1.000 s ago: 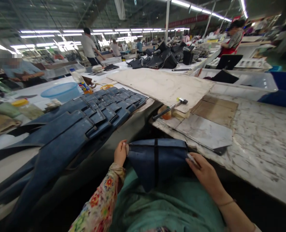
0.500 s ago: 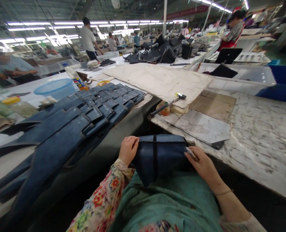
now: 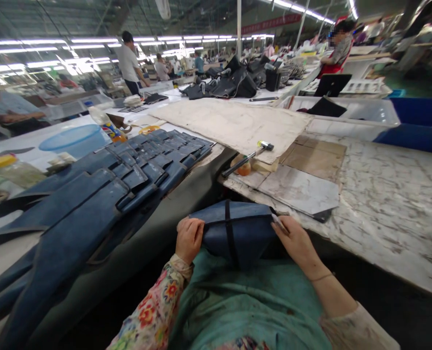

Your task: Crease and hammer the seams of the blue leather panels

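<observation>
A dark blue leather-like piece [image 3: 252, 232] with a black strip crossing it is held up above my lap. My left hand [image 3: 189, 238] is closed on its left end, thumb on top. At the opposite end, my right hand [image 3: 298, 240] pinches a small pale, stick-like tool [image 3: 279, 222] whose tip lies against the corner of the piece. What this tool is, I cannot make out. The underside of the piece is hidden. To the left, many similar blue pieces [image 3: 81, 199] lie overlapped in rows.
A hammer [image 3: 243, 162] rests by the table edge, beside cardboard sheets [image 3: 314, 158] and a cream cloth [image 3: 230, 119]. Farther off are a translucent bin [image 3: 362, 114], a drink bottle [image 3: 104, 121], a blue basin [image 3: 70, 138] and a heap of black bags [image 3: 234, 80]. Several people work around.
The blue piece has tilted, so more of its upper face shows now. My left hand has turned and sits slightly lower along its end. The head view has shifted a little.
</observation>
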Demonstrator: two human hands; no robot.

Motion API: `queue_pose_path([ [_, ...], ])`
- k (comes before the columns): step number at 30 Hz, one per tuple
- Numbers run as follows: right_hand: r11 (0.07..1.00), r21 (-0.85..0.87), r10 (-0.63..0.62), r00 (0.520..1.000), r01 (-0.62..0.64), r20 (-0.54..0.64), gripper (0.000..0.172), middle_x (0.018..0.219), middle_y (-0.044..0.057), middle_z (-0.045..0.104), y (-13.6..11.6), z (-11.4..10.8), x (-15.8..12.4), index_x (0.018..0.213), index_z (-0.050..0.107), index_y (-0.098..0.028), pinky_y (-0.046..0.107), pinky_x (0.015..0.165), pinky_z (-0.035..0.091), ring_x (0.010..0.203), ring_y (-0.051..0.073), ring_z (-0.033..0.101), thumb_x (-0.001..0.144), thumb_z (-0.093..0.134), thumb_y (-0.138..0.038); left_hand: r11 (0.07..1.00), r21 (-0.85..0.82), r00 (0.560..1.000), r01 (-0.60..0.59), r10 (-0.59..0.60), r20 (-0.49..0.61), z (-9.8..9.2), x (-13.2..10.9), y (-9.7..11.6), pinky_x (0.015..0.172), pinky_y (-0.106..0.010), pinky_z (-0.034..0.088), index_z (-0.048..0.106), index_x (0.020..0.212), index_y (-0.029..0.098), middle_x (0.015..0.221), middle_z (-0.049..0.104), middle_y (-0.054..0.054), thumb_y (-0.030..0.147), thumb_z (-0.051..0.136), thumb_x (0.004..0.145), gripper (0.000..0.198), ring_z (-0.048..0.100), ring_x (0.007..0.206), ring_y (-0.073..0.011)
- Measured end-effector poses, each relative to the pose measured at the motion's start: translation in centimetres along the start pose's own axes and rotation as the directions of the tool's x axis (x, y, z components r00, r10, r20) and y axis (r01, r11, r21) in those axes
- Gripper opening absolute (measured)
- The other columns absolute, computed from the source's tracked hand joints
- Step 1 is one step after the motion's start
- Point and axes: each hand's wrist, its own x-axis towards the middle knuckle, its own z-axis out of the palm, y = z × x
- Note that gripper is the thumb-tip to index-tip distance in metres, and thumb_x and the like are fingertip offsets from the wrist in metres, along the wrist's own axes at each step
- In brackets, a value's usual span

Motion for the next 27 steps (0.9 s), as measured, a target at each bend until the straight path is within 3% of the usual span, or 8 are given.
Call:
queue_pose_path([
  [3, 0.999, 0.016, -0.048, 0.999, 0.049, -0.023, 0.024, 0.107, 0.011, 0.061, -0.2, 0.1, -1.8, 0.099, 0.057, -0.019, 0.038, 0.091, 0.044, 0.1, 0.022, 0.056, 0.088, 0.044, -0.035, 0.999, 0.043, 1.0, 0.016, -0.016, 0.001, -0.6, 0.3, 0.7, 0.088, -0.036, 0.04, 0.057, 0.113, 0.018, 0.098, 0.062, -0.008, 0.027, 0.04, 0.09, 0.03, 0.054, 0.094, -0.0204],
  [7, 0.998, 0.005, -0.056, 0.996, 0.056, -0.076, 0.025, 0.118, 0.01, 0.059, -0.5, 0.4, -3.7, 0.105, 0.059, -0.019, 0.042, 0.097, 0.043, 0.108, 0.023, 0.055, 0.087, 0.044, -0.03, 0.991, 0.098, 0.996, -0.09, 0.088, 0.021, -0.8, 0.9, 4.0, 0.095, -0.04, 0.035, 0.058, 0.113, 0.021, 0.106, 0.061, -0.007, 0.023, 0.044, 0.088, 0.029, 0.052, 0.1, -0.0217],
  [12, 0.996, -0.004, -0.094, 0.99, 0.094, -0.103, 0.03, 0.12, 0.01, 0.059, -0.7, 0.6, -4.1, 0.11, 0.06, -0.019, 0.041, 0.096, 0.045, 0.11, 0.023, 0.055, 0.086, 0.043, -0.026, 0.961, -0.004, 0.948, -0.278, 0.275, 0.161, 1.5, 2.2, 10.1, 0.097, -0.037, 0.035, 0.053, 0.121, 0.021, 0.114, 0.06, -0.007, 0.018, 0.04, 0.089, 0.035, 0.05, 0.106, -0.0192],
  [15, 0.995, -0.011, -0.102, 0.989, 0.102, -0.11, 0.033, 0.121, 0.01, 0.058, -0.6, 0.4, -4.2, 0.114, 0.059, -0.019, 0.041, 0.097, 0.045, 0.112, 0.023, 0.054, 0.086, 0.043, -0.023, 0.944, -0.03, 0.921, -0.33, 0.328, 0.208, 3.4, 2.9, 12.2, 0.1, -0.037, 0.033, 0.049, 0.126, 0.021, 0.122, 0.057, -0.007, 0.02, 0.04, 0.089, 0.038, 0.047, 0.113, -0.0188],
  [20, 0.994, -0.016, -0.108, 0.99, 0.107, -0.089, 0.038, 0.125, 0.009, 0.056, -0.6, 0.2, -4.4, 0.119, 0.056, -0.02, 0.04, 0.1, 0.043, 0.115, 0.022, 0.052, 0.084, 0.042, -0.018, 0.922, 0.002, 0.897, -0.388, 0.377, 0.229, 5.1, 2.6, 12.3, 0.104, -0.038, 0.028, 0.042, 0.131, 0.019, 0.13, 0.052, -0.007, 0.02, 0.037, 0.091, 0.041, 0.043, 0.12, -0.0186],
  [23, 0.994, 0.0, -0.105, 0.991, 0.105, -0.082, 0.039, 0.126, 0.009, 0.055, -0.7, 0.3, -4.5, 0.12, 0.056, -0.019, 0.039, 0.101, 0.042, 0.117, 0.021, 0.051, 0.084, 0.042, -0.017, 0.91, 0.022, 0.888, -0.414, 0.399, 0.23, 4.9, 2.0, 11.9, 0.105, -0.038, 0.026, 0.042, 0.132, 0.018, 0.13, 0.051, -0.008, 0.019, 0.037, 0.09, 0.042, 0.041, 0.122, -0.0193],
  [27, 0.995, 0.049, -0.085, 0.993, 0.089, -0.079, 0.036, 0.125, 0.01, 0.055, -0.6, 0.3, -4.3, 0.117, 0.058, -0.019, 0.04, 0.101, 0.041, 0.116, 0.022, 0.051, 0.084, 0.044, -0.02, 0.924, 0.038, 0.901, -0.381, 0.362, 0.238, 4.4, 2.0, 12.4, 0.098, -0.038, 0.033, 0.05, 0.123, 0.019, 0.117, 0.058, -0.008, 0.017, 0.039, 0.088, 0.037, 0.049, 0.11, -0.02],
])
